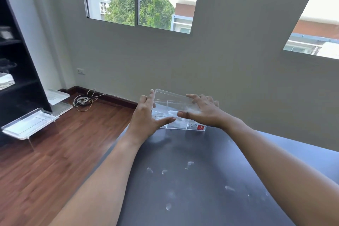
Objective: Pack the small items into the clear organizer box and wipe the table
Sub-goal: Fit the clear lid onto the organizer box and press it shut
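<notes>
White smudges (pixel 185 185) dot your dark grey tabletop (pixel 211 152); at its far edge, your left hand (pixel 146 117) and right hand (pixel 203 111) grip the clear compartmented plastic organizer box (pixel 176 110) from either side.

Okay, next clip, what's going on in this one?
A person holds a clear organizer box at the far edge of a dark table. The left hand grips its left end, and the right hand lies over its lid on the right side, thumb at the front. The box's dividers show through; its contents are too faint to name. White smudges dot the tabletop nearer the camera, so the wiping looks not yet done.
</notes>
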{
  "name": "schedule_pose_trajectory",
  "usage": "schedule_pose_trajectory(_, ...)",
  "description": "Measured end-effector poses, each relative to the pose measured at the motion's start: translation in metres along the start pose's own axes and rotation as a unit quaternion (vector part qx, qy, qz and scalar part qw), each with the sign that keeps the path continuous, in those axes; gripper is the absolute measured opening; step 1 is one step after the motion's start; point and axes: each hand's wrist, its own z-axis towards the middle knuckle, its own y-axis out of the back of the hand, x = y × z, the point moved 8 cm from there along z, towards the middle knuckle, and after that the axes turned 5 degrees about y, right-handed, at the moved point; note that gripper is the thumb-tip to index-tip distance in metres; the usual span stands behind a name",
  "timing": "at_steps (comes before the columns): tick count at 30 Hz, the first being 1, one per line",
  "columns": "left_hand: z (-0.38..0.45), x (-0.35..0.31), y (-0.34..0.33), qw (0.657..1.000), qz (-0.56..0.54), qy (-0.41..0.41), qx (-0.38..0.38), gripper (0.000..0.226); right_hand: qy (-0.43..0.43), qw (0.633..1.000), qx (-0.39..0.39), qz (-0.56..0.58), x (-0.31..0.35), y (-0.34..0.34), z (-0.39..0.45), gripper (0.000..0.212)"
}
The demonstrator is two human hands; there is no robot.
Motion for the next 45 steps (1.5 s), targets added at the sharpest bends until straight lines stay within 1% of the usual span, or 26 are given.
schedule_pose_trajectory(2, 0.000, 0.000, -0.001, 1.000, 0.003, -0.002, 0.002, 0.128, 0.033, 0.999, -0.001, -0.018, 0.006, 0.002, -0.006, 0.112)
schedule_pose_trajectory(5, 0.001, 0.001, -0.001, 1.000, 0.004, -0.002, 0.004, 0.123, 0.051, 0.997, 0.042, -0.038, 0.007, -0.002, -0.008, 0.125)
schedule_pose_trajectory(7, 0.001, 0.001, -0.001, 1.000, 0.003, -0.006, 0.003, 0.118, 0.040, 0.998, 0.053, -0.022, 0.005, 0.000, -0.006, 0.122)
schedule_pose_trajectory(9, 0.001, 0.001, -0.001, 1.000, -0.002, -0.006, 0.004, 0.115, 0.040, 0.998, 0.055, -0.019, 0.005, 0.003, -0.005, 0.114)
schedule_pose_trajectory(11, -0.001, 0.002, -0.002, 1.000, -0.006, -0.003, 0.004, 0.114, 0.043, 0.997, 0.056, -0.018, 0.008, 0.003, -0.007, 0.111)
schedule_pose_trajectory(13, -0.001, 0.003, -0.003, 1.000, -0.002, 0.001, 0.010, 0.116, 0.035, 0.998, 0.058, -0.015, 0.009, 0.002, -0.010, 0.113)
schedule_pose_trajectory(17, -0.002, 0.008, -0.010, 0.997, -0.039, 0.033, 0.057, 0.120, 0.013, 0.997, 0.066, -0.021, 0.013, -0.001, -0.014, 0.116)
schedule_pose_trajectory(24, -0.002, 0.013, -0.009, 0.995, -0.041, 0.052, 0.073, 0.118, 0.021, 0.996, 0.073, -0.038, 0.027, -0.015, 0.005, 0.127)
schedule_pose_trajectory(32, -0.003, 0.018, -0.016, 0.990, -0.038, 0.068, 0.116, 0.120, 0.039, 0.994, 0.055, -0.085, 0.024, -0.024, 0.004, 0.119)
schedule_pose_trajectory(35, -0.004, 0.021, -0.018, 0.988, -0.040, 0.073, 0.128, 0.113, 0.042, 0.992, 0.052, -0.104, 0.026, -0.026, 0.002, 0.115)
schedule_pose_trajectory(39, -0.004, 0.021, -0.017, 0.989, -0.029, 0.072, 0.122, 0.105, 0.045, 0.990, 0.051, -0.126, 0.026, -0.028, 0.001, 0.114)
schedule_pose_trajectory(45, -0.002, 0.019, -0.018, 0.994, -0.003, 0.057, 0.088, 0.067, 0.065, 0.989, 0.012, -0.130, 0.029, -0.029, -0.003, 0.112)
